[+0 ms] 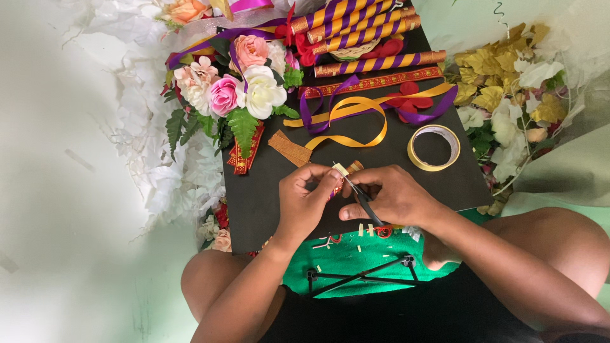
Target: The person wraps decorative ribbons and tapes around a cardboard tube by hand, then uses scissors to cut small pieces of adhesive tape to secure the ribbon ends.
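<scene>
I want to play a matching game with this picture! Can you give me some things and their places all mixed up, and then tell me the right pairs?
Things:
1. tape roll
2. scissors
3. striped sticks
4. fabric flowers

Places:
A. at the far edge of the black board
B. in the right hand, near the left hand
C. lying flat near the board's right edge
D. at the board's far left corner, with green leaves

Right pairs: 1-C, 2-B, 3-A, 4-D

Bare forearms (apparently sleeveless), dark clothing.
</scene>
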